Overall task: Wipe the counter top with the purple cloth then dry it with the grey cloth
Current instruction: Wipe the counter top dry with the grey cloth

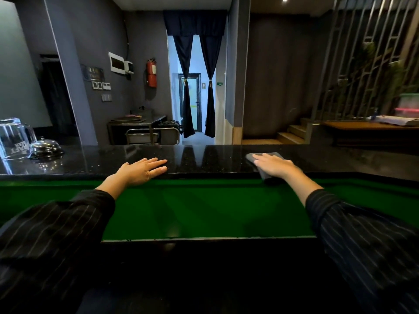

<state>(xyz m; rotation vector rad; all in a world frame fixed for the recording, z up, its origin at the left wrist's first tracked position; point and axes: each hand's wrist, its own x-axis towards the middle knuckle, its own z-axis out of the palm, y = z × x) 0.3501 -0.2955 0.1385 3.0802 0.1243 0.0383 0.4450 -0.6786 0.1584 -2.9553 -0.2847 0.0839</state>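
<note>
The glossy black counter top [210,158] runs across the middle of the head view. My right hand [275,165] lies flat, palm down, on the grey cloth [264,172], pressing it to the counter right of centre; part of the cloth hangs over the near edge. My left hand [141,169] rests flat and empty on the counter near its front edge, fingers together and pointing right. The purple cloth is not in view.
An upturned glass mug [13,138] and a silver call bell [45,148] stand at the counter's far left. Below the counter's near edge lies a green lower surface [204,207]. A wooden ledge with boxes [385,123] sits at the far right.
</note>
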